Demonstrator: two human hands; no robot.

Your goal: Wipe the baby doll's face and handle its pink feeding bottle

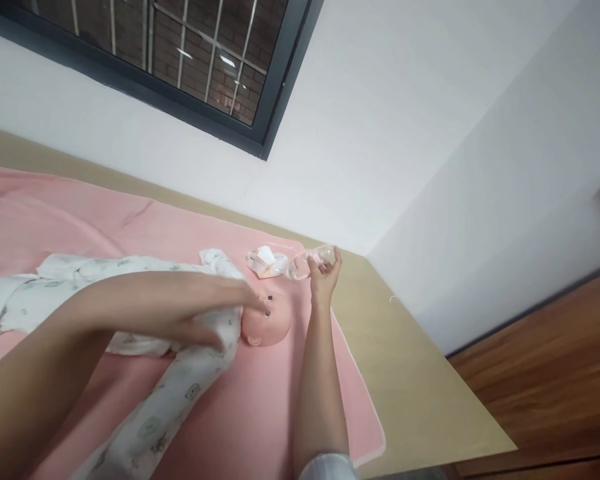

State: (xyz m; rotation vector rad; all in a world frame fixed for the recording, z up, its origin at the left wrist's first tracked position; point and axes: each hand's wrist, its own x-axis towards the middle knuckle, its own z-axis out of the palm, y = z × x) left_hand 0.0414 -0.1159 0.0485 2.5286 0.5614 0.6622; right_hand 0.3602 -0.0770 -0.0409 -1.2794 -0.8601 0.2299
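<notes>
A baby doll (267, 327) lies on its back on a pink mat (260, 400), dressed in a white printed outfit (80, 291). My left hand (195, 307) reaches across the doll's upper body, somewhat blurred, with the fingers stretched out and the thumb apart. Its fingertips overlap the doll's face; whether they touch it I cannot tell. Beyond the doll's head, my right hand (324, 273) grips the right end of a clear baby bottle (299, 267), which lies roughly sideways. Left of the bottle rests a clear plastic packet (266, 261) with a white piece on it.
Under the mat is a light wooden tabletop (400, 373), its right edge slanting toward the front. A white wall (370, 133) runs behind it, with a dark-framed barred window (260, 133) at upper left. Brown wood panelling (545, 353) stands at the right.
</notes>
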